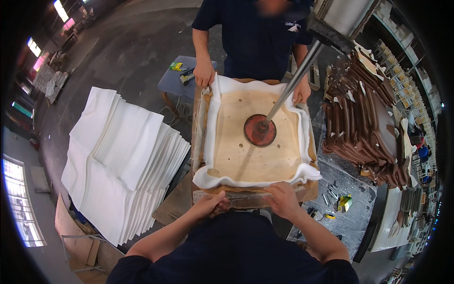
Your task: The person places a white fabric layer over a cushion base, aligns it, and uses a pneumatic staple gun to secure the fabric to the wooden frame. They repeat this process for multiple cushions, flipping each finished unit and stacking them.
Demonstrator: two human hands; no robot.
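Note:
A pale plywood panel (pixel 255 165) with several small holes lies face up, with white padding (pixel 210 178) bunched up around its edges. Beneath the padding, the edge of a tan-brown cover (pixel 246 190) shows along the near side. A red round press foot (pixel 260 137) on a metal rod rests on the panel. At the near edge, left of centre, my left hand (pixel 216 204) is closed on the cover's edge. My right hand (pixel 283 199) is closed at the same edge further right, its fingertips partly hidden by the cover and padding.
Across the panel a co-worker's hands (pixel 204 72) hold the far corners. White padding sheets (pixel 123 146) are stacked at left, brown covers (pixel 362 123) at right. A blue-grey stool (pixel 177 80) carries tools. The press rod (pixel 293 83) slants in from the upper right.

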